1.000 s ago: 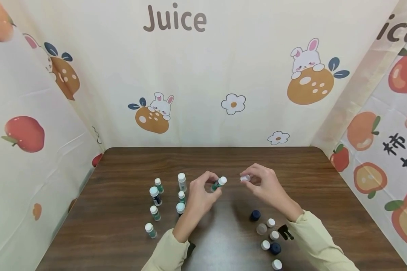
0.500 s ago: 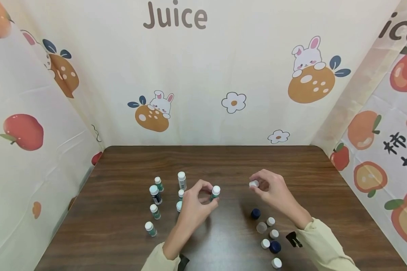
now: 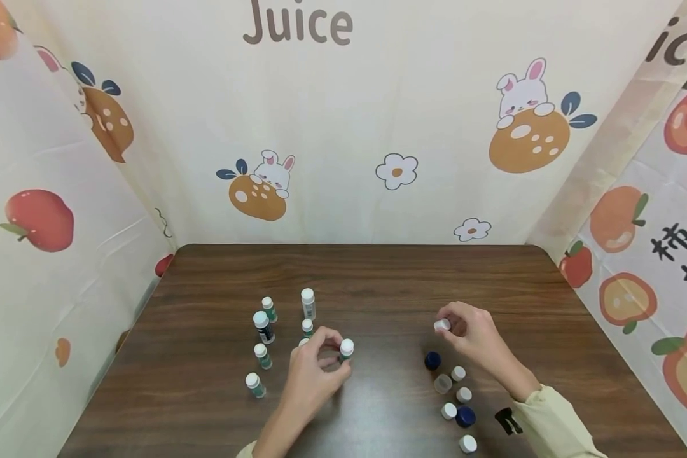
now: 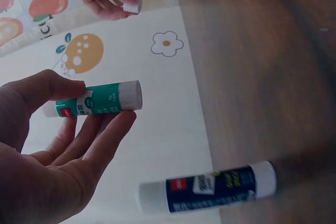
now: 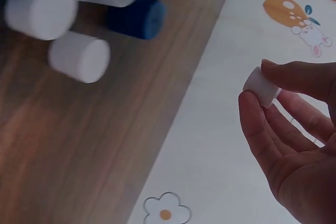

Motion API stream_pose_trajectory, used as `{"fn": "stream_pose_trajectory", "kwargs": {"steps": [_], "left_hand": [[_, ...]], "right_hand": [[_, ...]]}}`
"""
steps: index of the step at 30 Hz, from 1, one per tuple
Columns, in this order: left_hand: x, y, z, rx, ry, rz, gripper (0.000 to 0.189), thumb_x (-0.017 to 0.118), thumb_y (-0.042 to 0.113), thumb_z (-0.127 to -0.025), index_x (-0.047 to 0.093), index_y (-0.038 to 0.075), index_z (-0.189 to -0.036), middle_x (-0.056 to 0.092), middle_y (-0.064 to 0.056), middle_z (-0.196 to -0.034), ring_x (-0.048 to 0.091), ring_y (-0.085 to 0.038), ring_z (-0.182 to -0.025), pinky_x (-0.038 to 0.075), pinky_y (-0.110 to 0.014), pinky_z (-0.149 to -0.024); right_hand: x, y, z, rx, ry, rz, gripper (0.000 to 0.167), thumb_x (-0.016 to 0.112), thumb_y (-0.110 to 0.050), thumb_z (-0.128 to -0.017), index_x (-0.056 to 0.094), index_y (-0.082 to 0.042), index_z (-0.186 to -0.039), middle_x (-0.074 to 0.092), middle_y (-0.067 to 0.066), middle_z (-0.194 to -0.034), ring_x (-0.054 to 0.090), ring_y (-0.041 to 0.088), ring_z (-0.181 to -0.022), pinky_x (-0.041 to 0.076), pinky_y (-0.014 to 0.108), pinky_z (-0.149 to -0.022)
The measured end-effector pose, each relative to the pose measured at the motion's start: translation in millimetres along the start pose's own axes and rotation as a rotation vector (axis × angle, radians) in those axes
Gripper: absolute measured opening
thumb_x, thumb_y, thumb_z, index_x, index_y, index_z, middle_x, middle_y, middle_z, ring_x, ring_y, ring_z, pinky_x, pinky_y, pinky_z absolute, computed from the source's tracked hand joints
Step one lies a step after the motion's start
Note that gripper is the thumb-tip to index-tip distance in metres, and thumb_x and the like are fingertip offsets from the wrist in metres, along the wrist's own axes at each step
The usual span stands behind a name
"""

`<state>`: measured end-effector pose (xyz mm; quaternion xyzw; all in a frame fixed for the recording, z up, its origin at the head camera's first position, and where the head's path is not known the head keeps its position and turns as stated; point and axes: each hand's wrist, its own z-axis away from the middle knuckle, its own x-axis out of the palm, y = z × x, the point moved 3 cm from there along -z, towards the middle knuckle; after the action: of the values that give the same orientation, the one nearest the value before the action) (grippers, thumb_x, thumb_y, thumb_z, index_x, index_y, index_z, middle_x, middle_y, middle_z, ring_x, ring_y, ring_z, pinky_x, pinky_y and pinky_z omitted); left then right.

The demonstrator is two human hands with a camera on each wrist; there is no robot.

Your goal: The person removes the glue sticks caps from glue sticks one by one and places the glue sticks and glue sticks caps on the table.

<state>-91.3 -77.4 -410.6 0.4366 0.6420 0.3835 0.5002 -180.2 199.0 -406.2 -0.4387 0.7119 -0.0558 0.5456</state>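
Note:
My left hand (image 3: 313,372) pinches a green-labelled glue stick (image 3: 346,348) between thumb and fingers. In the left wrist view the glue stick (image 4: 100,99) has a white end at each side, and a dark blue glue stick (image 4: 210,187) stands beyond the hand. My right hand (image 3: 476,338) pinches a small white cap (image 3: 442,324) by its sides, above the table. Close up in the right wrist view, the cap (image 5: 261,86) is between the thumb and fingertips. Just left of my left hand stand several glue sticks, one partly hidden behind it.
On the left, upright glue sticks include a dark blue one (image 3: 264,327), a grey one (image 3: 308,304) and a green one (image 3: 256,385). Loose caps lie at the right: navy ones (image 3: 465,416), a clear one (image 3: 443,383) and several white ones (image 3: 467,444). A black clip hangs by the right sleeve (image 3: 555,423).
My left hand has moved left and toward me with the glue stick, which is now more upright. My right hand has drawn right and toward me with the cap, so the hands are farther apart.

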Motion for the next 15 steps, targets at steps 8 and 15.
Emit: {"fn": "stream_pose_trajectory", "kwargs": {"steps": [8, 15], "left_hand": [[-16.3, -13.4, 24.1, -0.063, 0.013, -0.035, 0.033, 0.069, -0.008, -0.067, 0.057, 0.013, -0.089, 0.064, 0.001, -0.089, 0.065, -0.015, -0.087, 0.056, -0.027, -0.074], [-25.5, -33.7, 34.1, -0.142, 0.039, -0.091, 0.033, 0.067, -0.009, -0.066, 0.055, 0.013, -0.087, 0.066, -0.007, -0.091, 0.066, -0.017, -0.084, 0.055, -0.023, -0.067]], "right_hand": [[4.4, 14.6, 13.7, 0.082, -0.04, 0.025, 0.025, 0.077, 0.009, -0.068, 0.064, -0.009, -0.08, 0.056, -0.005, -0.07, 0.053, 0.005, -0.059, 0.05, 0.024, -0.052], [16.6, 32.9, 27.6, 0.063, -0.023, 0.044, 0.028, 0.077, 0.012, -0.063, 0.064, -0.009, -0.077, 0.053, -0.005, -0.068, 0.049, 0.004, -0.059, 0.046, 0.022, -0.049]]}}
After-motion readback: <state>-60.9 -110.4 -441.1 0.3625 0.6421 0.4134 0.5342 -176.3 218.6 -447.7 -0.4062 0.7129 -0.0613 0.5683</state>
